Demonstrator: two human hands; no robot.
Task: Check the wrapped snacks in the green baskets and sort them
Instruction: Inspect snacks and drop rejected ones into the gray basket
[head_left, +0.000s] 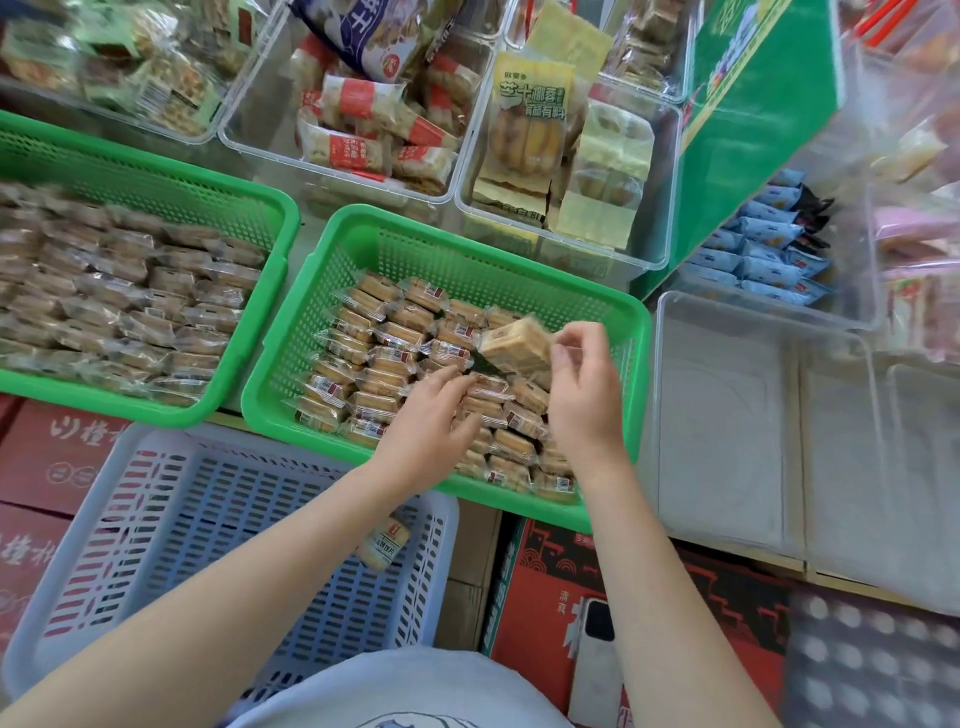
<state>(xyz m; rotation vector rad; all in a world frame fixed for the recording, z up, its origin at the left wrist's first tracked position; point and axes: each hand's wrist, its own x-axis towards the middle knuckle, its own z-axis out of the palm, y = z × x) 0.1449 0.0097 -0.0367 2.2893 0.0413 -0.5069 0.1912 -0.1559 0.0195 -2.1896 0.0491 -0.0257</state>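
Two green baskets hold several wrapped snacks. The left green basket (156, 171) is nearly full. Over the middle green basket (467, 249), my right hand (584, 384) pinches one wrapped snack (514, 345) by its right end and holds it lifted above the rows. My left hand (431, 415) reaches into the same basket, its fingers on the packets just below the lifted snack and touching its lower left corner. A single wrapped snack (383, 540) lies in the pale blue basket (156, 545) below.
Clear bins of other packaged snacks (374, 130) stand behind the baskets. An empty clear bin (727, 415) sits to the right, with blue packets (763, 249) beyond it. Red cartons (545, 597) and a phone (597, 654) lie in front.
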